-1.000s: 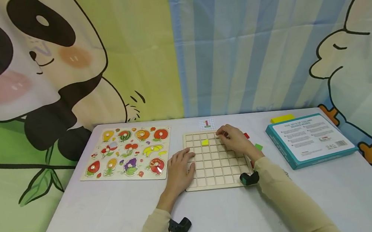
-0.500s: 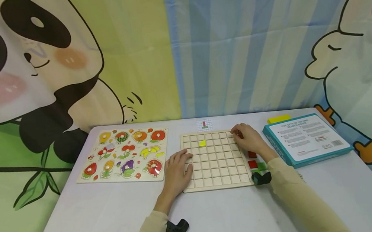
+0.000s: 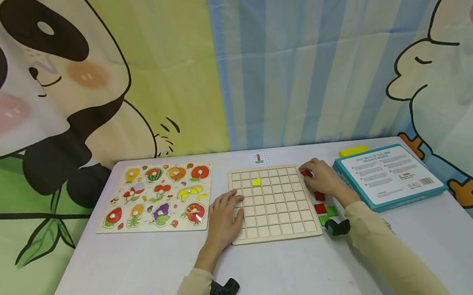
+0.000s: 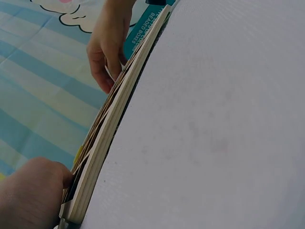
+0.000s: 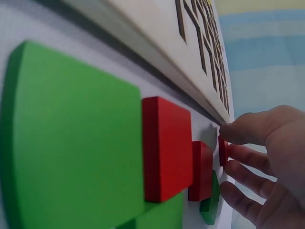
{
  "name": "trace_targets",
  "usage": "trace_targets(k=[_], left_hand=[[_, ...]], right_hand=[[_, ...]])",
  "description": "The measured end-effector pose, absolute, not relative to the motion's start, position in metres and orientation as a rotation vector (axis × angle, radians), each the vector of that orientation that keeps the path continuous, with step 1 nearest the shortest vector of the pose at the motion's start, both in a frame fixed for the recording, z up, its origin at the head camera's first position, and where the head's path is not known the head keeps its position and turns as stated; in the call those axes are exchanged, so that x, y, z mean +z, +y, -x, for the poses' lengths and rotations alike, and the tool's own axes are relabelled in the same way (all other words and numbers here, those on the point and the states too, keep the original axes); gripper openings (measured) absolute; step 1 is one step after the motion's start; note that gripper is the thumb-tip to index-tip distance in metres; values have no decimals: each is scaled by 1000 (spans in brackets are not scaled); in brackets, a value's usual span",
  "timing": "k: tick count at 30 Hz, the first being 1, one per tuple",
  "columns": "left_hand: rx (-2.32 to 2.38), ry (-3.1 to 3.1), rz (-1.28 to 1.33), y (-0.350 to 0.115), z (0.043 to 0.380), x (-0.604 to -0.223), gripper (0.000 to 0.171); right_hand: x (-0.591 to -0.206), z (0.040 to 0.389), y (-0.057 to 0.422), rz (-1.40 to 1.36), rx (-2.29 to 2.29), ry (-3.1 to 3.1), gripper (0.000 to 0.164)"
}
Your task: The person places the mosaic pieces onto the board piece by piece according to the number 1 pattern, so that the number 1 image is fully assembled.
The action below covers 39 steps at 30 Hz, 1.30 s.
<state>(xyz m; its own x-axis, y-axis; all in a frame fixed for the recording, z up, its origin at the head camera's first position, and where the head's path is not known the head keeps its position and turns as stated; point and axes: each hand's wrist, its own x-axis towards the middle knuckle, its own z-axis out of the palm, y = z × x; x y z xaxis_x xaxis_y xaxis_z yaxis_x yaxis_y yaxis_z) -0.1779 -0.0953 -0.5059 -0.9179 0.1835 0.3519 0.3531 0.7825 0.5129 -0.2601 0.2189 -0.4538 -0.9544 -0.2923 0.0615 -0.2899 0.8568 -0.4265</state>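
In the head view my left hand (image 3: pixel 224 217) rests on the left edge of the wooden grid board (image 3: pixel 277 236), fingers lying loosely over the rim. One yellow tile (image 3: pixel 256 182) sits in a cell near the board's upper left. Just off the board's upper right side, my right hand (image 3: pixel 322 177) has its thumb and fingers around a red tile (image 3: pixel 306 173). The right wrist view shows that red tile (image 5: pixel 223 151) between the thumb and fingertips, low by the tabletop. More red tiles (image 3: pixel 321 208) and green tiles (image 3: pixel 331 211) lie below this hand, along the board's right side.
A fruit puzzle board (image 3: pixel 158 197) lies on the left. Behind the grid board is a small pattern card (image 3: pixel 259 159). To the right lies a teal box (image 3: pixel 393 175), with a yellow block (image 3: pixel 353 151) behind it. A printed curtain (image 3: pixel 280 67) hangs behind the table.
My right hand has moved right from over the board's upper cells, past its edge, and now pinches a red tile. The left hand stays on the board. The view has shifted slightly.
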Motion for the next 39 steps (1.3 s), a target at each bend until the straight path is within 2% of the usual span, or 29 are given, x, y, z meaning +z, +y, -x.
trace_targets(k=[12,26,39], left_hand=[[-841,-2696,410,-95,177,-505,29],[-845,-2660,434,-95,179,-506,29],[-842,-2676,421,-95,178,-508,29]], right_hand=[[-460,261,221,425,-729,3031,27],[-463,257,214,302,-1106,2950,29],[-463,251,204,359,-1208,2892,30]])
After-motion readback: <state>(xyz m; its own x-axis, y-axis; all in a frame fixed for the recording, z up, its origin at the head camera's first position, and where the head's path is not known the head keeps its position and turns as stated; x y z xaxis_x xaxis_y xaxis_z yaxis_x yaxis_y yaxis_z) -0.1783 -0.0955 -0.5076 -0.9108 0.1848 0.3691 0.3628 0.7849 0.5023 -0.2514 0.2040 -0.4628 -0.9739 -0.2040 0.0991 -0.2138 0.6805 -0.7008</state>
